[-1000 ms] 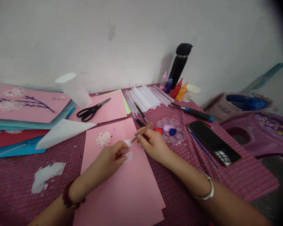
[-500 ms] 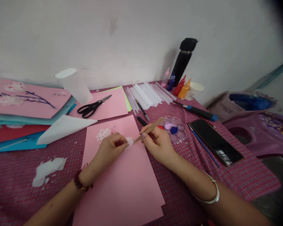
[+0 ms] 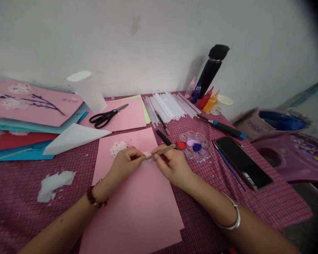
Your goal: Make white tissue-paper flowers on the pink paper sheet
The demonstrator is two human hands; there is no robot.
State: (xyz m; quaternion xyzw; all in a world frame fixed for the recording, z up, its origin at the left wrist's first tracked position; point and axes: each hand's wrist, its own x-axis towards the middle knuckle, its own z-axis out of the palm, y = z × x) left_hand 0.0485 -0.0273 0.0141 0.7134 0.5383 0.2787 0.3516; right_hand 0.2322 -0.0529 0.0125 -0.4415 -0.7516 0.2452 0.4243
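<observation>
My right hand (image 3: 176, 168) is closed round a flat wooden craft stick (image 3: 166, 149), whose lower end reaches the fingertips of my left hand (image 3: 125, 165). The left fingers pinch a small bit of white tissue paper (image 3: 147, 154), partly hidden by the fingers and the stick. Both hands are over a pink paper sheet (image 3: 137, 208). On that sheet, just beyond my left hand, sits a white tissue blossom (image 3: 118, 148) speckled with red. A torn piece of white tissue (image 3: 54, 183) lies on the checked cloth to the left.
Black scissors (image 3: 106, 117), a folded white sheet (image 3: 74, 138) and finished blossom pictures (image 3: 50, 116) lie left. Beyond are glue sticks (image 3: 166, 106), paint bottles (image 3: 209, 102) and a black flask (image 3: 210, 68). A paint palette (image 3: 198, 157), phone (image 3: 242, 162) and cutter (image 3: 225, 127) lie right.
The craft stick has tilted flatter, and its end has moved left to the left fingertips. My right hand has shifted slightly left. The whole view has shifted a little.
</observation>
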